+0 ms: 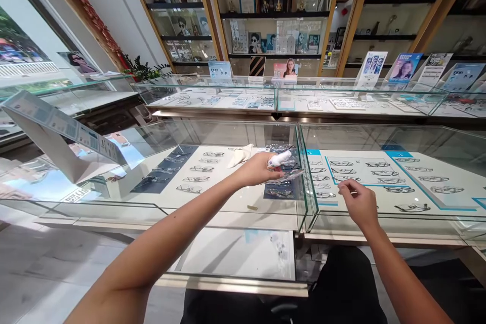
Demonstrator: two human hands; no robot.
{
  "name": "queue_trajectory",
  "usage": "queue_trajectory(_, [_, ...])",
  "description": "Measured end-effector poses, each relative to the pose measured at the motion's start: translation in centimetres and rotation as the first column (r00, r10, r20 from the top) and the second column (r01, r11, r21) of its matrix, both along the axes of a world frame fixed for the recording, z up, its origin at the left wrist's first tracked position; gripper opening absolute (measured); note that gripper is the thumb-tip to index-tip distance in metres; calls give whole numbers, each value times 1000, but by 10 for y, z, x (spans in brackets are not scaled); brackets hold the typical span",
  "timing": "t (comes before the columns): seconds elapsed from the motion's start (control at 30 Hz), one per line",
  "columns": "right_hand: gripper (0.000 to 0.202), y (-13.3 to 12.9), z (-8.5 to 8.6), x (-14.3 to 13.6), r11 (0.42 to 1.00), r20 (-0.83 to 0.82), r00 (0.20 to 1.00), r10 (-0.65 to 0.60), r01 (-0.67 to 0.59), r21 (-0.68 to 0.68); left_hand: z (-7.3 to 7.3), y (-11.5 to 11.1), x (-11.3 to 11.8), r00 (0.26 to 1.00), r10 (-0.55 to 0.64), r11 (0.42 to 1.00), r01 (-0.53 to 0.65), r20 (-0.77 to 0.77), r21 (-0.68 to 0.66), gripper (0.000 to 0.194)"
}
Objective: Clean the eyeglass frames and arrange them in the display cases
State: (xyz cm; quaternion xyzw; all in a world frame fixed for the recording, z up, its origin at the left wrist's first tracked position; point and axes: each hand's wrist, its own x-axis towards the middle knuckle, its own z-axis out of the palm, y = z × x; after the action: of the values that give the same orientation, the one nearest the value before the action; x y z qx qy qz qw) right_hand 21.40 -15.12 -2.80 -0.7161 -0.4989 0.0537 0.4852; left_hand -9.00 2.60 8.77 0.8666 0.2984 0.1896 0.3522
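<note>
My left hand (260, 168) is wrapped round a small white bottle (280, 158) above the glass display case, near its middle divider. A thin clear item, perhaps a plastic bag (292, 177), shows under the same hand. To the right of the divider, my right hand (357, 201) hovers over the case with its fingers curled and thumb near the index finger; whether anything small is between them cannot be made out. A cream cloth (240, 155) lies on the glass just left of my left hand. Rows of eyeglasses (196, 179) sit inside the case.
An open drawer (235, 255) with a pale inside juts out below the case. A large folded display card (61, 126) stands at the left. Behind is a second glass case (212, 99) with upright cards, and wall shelves (275, 14) stand further back.
</note>
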Motion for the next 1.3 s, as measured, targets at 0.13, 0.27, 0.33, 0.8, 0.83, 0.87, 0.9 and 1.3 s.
queue_trajectory(0.13, [28, 29, 44, -27, 985, 40, 984, 171, -172, 31, 18, 18, 13, 945, 147, 973, -84, 292, -216, 31])
queue_trajectory(0.27, [29, 79, 92, -56, 946, 86, 944, 319, -323, 39, 20, 46, 37, 761, 326, 924, -131, 561, -359, 44])
queue_trajectory(0.33, [29, 110, 108, -64, 921, 87, 921, 379, -385, 67, 16, 59, 49, 675, 381, 905, -132, 632, -405, 48])
queue_trajectory(0.8, [32, 202, 83, -71, 803, -261, 762, 592, -531, 271, -25, 89, 59, 649, 301, 925, -22, 698, -378, 54])
queue_trajectory(0.83, [32, 200, 82, -70, 800, -278, 752, 598, -534, 274, -27, 89, 58, 659, 297, 924, -16, 690, -383, 54])
queue_trajectory(0.87, [32, 199, 81, -70, 796, -291, 743, 603, -540, 273, -29, 89, 57, 667, 295, 921, -9, 684, -389, 54])
queue_trajectory(0.9, [32, 198, 81, -69, 793, -299, 735, 608, -547, 267, -31, 89, 57, 671, 296, 919, -7, 680, -394, 54])
queue_trajectory(1.3, [26, 184, 93, -50, 918, 51, 998, 47, -63, 390, -30, 100, 46, 656, 319, 938, -117, 684, -326, 44])
